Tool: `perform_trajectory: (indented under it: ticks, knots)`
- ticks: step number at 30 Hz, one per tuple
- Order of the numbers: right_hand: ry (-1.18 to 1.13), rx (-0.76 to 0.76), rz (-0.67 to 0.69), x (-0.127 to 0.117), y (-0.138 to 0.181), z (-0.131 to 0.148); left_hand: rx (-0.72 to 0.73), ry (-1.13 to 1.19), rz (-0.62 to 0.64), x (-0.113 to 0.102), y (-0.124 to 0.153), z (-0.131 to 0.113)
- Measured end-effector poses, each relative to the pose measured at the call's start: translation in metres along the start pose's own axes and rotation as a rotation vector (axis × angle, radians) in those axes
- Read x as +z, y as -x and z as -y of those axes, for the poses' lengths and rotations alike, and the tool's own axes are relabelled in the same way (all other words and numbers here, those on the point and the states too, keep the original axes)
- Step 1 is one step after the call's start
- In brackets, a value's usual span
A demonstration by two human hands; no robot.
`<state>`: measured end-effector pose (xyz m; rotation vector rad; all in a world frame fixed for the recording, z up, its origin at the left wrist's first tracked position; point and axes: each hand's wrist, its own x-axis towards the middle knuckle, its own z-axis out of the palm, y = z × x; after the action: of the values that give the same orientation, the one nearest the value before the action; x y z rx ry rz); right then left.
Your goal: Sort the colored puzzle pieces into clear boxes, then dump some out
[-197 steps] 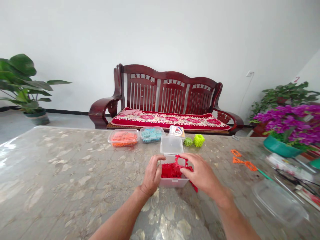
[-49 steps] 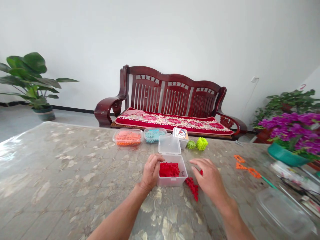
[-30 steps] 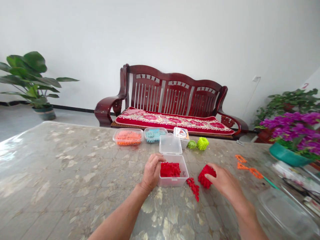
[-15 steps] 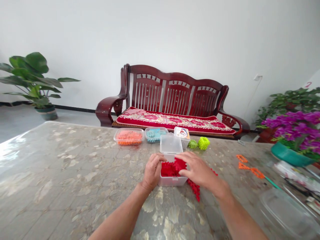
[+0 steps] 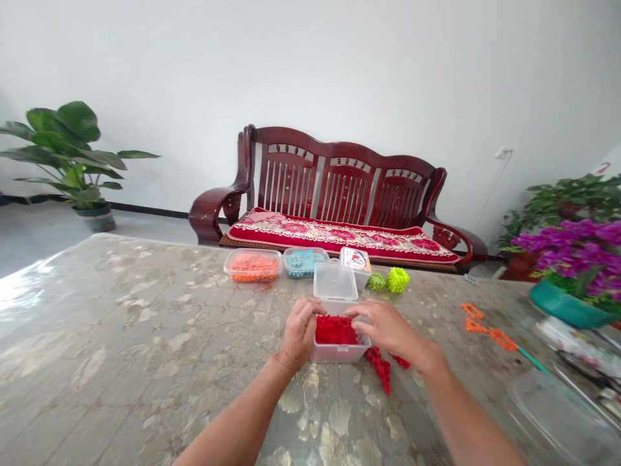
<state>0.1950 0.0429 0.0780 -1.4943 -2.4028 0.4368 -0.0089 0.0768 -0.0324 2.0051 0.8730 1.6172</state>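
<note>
At frame centre, your left hand (image 5: 298, 330) clamps the box (image 5: 339, 353), your right hand (image 5: 385, 327) lies flat, fingers together, on the red pieces (image 5: 334, 330) inside; strays (image 5: 381, 367) lie unpacked on the table (image 5: 145, 336), just right.

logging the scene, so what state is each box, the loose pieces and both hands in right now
clear box: open, lid tipped back, full of red pieces
left hand: curled round the box's left wall
right hand: fingers over the box's right rim, grip unclear
loose red pieces: lying right of the box
orange-filled tub: looks lidded
blue-filled tub: looks lidded
</note>
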Motion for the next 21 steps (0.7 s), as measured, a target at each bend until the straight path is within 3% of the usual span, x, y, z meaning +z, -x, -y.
perform_trajectory:
  ticks: [6, 13, 17, 21]
  knots:
    - [0.118, 0.361, -0.320, -0.002, 0.036, -0.039, -0.004, 0.016, -0.002, 0.000, 0.001, 0.000]
    - [0.354, 0.637, -0.137, -0.001, 0.075, -0.059, 0.004, 0.004, -0.010, 0.000, 0.000, 0.001]
    - [0.337, 0.649, -0.074, 0.005, 0.080, -0.057, -0.007, -0.007, -0.001, 0.000, 0.000, 0.001]
    - [0.336, 0.619, -0.117, 0.010, 0.080, -0.061, -0.006, -0.005, -0.002, 0.000, 0.000, 0.000]
